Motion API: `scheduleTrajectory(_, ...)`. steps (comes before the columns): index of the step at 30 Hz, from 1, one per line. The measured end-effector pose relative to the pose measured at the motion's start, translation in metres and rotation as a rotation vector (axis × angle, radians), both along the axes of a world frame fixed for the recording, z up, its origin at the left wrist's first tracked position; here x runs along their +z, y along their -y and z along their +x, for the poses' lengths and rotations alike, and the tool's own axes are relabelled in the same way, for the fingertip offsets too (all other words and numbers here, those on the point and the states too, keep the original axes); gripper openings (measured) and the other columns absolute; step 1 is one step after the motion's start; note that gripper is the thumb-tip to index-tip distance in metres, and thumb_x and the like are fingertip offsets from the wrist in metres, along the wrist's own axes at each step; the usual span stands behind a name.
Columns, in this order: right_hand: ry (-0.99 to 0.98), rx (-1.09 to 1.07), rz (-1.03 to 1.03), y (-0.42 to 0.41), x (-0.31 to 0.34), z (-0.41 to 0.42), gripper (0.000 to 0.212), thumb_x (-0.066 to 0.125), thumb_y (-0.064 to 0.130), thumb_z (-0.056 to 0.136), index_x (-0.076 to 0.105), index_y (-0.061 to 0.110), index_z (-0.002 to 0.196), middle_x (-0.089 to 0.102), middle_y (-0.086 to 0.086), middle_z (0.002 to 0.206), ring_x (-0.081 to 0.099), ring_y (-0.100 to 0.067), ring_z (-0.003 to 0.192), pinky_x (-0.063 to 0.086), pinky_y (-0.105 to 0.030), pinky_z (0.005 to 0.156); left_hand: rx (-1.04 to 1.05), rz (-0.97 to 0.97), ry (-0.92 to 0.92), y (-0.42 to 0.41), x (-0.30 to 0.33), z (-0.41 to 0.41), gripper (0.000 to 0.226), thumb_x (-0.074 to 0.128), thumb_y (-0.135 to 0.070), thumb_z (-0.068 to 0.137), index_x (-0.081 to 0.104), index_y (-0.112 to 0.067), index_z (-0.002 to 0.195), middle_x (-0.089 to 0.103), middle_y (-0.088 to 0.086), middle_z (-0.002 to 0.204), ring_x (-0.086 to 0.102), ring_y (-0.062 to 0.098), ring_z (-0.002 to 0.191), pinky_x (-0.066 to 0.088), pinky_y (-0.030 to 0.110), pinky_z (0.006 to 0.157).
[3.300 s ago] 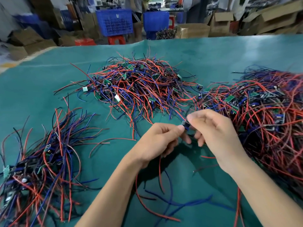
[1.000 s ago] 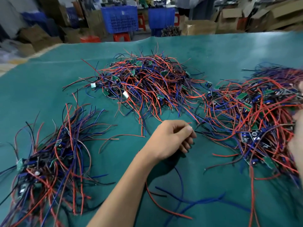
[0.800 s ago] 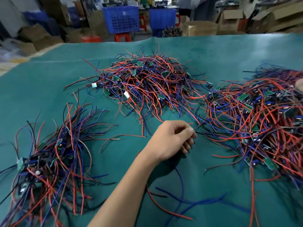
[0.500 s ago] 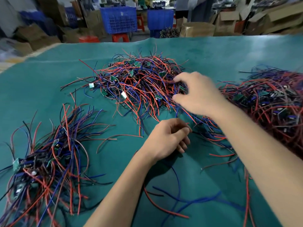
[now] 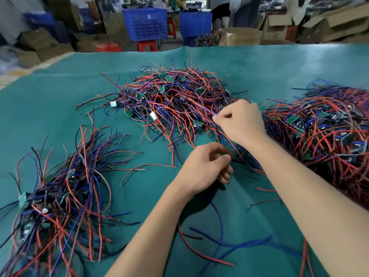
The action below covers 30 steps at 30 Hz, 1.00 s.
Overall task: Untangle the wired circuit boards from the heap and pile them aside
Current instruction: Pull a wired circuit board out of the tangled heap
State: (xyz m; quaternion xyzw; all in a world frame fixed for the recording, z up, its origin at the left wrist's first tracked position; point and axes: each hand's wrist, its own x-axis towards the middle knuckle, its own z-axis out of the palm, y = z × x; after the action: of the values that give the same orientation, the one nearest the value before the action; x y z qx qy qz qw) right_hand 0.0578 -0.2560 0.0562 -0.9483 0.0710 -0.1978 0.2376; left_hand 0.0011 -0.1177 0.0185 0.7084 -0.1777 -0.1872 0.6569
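A tangled heap [image 5: 175,100] of red, blue and black wires with small green circuit boards lies in the middle of the green table. My right hand [image 5: 241,120] sits at the heap's right edge, with thumb and forefinger pinching a blue wire [image 5: 207,110] that runs into the heap. My left hand [image 5: 207,166] rests on the table in front of the heap, its fingers curled; loose wires trail out from under it. A sorted pile [image 5: 58,196] of wired boards lies at the left. A second large heap [image 5: 323,132] fills the right side.
The green table cover [image 5: 60,96] reaches the far edge. Loose red and blue wires [image 5: 219,242] lie near me between my forearms. Beyond the table stand blue plastic crates [image 5: 145,23], red stools and cardboard boxes [image 5: 239,37].
My right hand came back from the heap on the right, crossed to the middle heap and pinched a blue wire there. My left hand stayed in place with its fingers curled.
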Motion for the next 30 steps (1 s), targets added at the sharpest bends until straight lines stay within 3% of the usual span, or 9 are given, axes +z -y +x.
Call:
scheduleTrajectory(3,0.126,-0.031,0.117,0.016,0.010,-0.017,0.024,0.073,0.036,0.080,0.078,0.013,0.072,0.066,-0.007,0.059,0.065,-0.034,0.068,0.045,-0.031,0.056,0.079,-0.081,-0.056,-0.001,0.000,0.002,0.016,0.046,0.000,0.101,0.056,0.009,0.110,0.063,0.015,0.074,0.059,0.018,0.055,0.054,0.024,0.054)
scheduleTrajectory(6,0.151,-0.020,0.334,0.031,0.016,-0.038,0.017,0.067,0.038,0.069,0.077,0.025,0.068,0.069,-0.008,0.059,0.069,-0.030,0.065,0.057,-0.040,0.068,0.147,-0.221,-0.157,-0.001,0.003,0.004,0.013,0.045,-0.006,0.103,0.056,0.002,0.105,0.066,0.018,0.079,0.062,0.020,0.060,0.055,0.024,0.056)
scheduleTrajectory(9,0.141,0.070,0.550,0.035,0.015,-0.061,0.022,0.064,0.042,0.065,0.075,0.024,0.065,0.072,-0.008,0.064,0.066,-0.021,0.059,0.050,-0.041,0.064,0.194,-0.332,-0.248,0.000,0.006,0.007,0.017,0.041,-0.014,0.105,0.054,-0.002,0.104,0.069,0.021,0.084,0.067,0.021,0.062,0.057,0.025,0.058)
scheduleTrajectory(12,0.013,0.262,0.512,0.026,0.003,-0.086,0.026,0.065,0.046,0.068,0.076,0.022,0.067,0.071,-0.003,0.062,0.062,-0.010,0.055,0.043,-0.032,0.061,0.206,-0.396,-0.299,0.000,0.007,0.008,0.027,0.038,-0.024,0.107,0.053,-0.002,0.108,0.072,0.018,0.081,0.070,0.023,0.065,0.059,0.028,0.059)
scheduleTrajectory(18,-0.213,0.548,0.452,0.010,-0.020,-0.109,0.024,0.073,0.030,0.075,0.071,0.012,0.059,0.059,0.002,0.050,0.046,-0.004,0.048,0.033,-0.020,0.052,0.248,-0.399,-0.267,-0.004,0.005,0.008,0.031,0.041,-0.022,0.106,0.060,0.002,0.104,0.069,0.011,0.070,0.066,0.020,0.059,0.055,0.025,0.055)
scheduleTrajectory(24,-0.355,0.655,0.507,0.013,-0.018,-0.112,0.023,0.079,0.035,0.074,0.076,0.016,0.064,0.062,-0.008,0.054,0.047,-0.009,0.050,0.033,-0.025,0.050,0.127,-0.196,-0.150,-0.005,0.004,0.005,0.037,0.038,-0.021,0.107,0.063,-0.006,0.084,0.054,0.003,0.057,0.048,0.013,0.046,0.041,0.018,0.045)
scheduleTrajectory(28,-0.195,0.474,0.727,0.025,-0.014,-0.106,0.045,0.070,0.057,0.078,0.076,0.013,0.072,0.075,-0.006,0.072,0.063,-0.013,0.061,0.041,-0.024,0.051,-0.026,-0.122,-0.061,-0.005,0.005,0.001,0.044,0.040,-0.021,0.106,0.065,-0.019,0.069,0.040,0.005,0.055,0.032,0.011,0.043,0.028,0.018,0.041)
scheduleTrajectory(30,-0.079,0.274,0.775,0.033,-0.017,-0.102,0.040,0.075,0.050,0.084,0.073,0.011,0.074,0.075,-0.007,0.074,0.064,-0.016,0.061,0.042,-0.026,0.049,-0.073,-0.121,-0.047,-0.006,0.007,0.001,0.042,0.042,-0.021,0.105,0.065,-0.017,0.070,0.035,-0.002,0.051,0.028,0.010,0.042,0.025,0.019,0.040)
